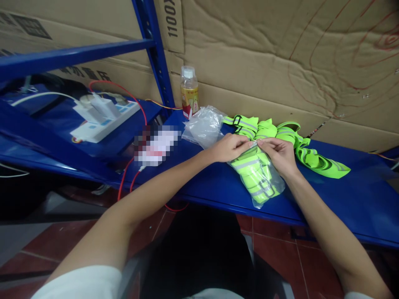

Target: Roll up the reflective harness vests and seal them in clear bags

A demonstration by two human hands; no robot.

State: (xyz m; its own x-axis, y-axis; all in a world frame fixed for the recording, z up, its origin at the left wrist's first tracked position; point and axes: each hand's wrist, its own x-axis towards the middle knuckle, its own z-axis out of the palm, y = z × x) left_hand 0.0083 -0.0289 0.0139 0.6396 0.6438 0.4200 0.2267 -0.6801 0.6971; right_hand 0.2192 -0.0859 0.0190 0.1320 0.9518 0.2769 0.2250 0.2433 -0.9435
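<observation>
A clear plastic bag [258,198] with a folded neon-yellow reflective strap [249,168] inside lies at the front edge of the blue shelf. My left hand [229,147] pinches the bag's top edge from the left. From the right, my right hand [280,153] pinches the same edge, its fingertips close to the left ones. Grey reflective stripes and a dark buckle show through the plastic. Just behind my hands are several bundled neon-yellow straps [264,128], and one more strap [324,164] trails off to the right.
Beyond my left hand lie empty clear plastic bags [207,124], with a bottle [189,93] standing behind them. A white power strip [106,120] with plugs, a red cable [141,108] and a blurred-out item [157,145] are on the left. Cardboard [249,62] walls the back; a blue post [156,54] rises there.
</observation>
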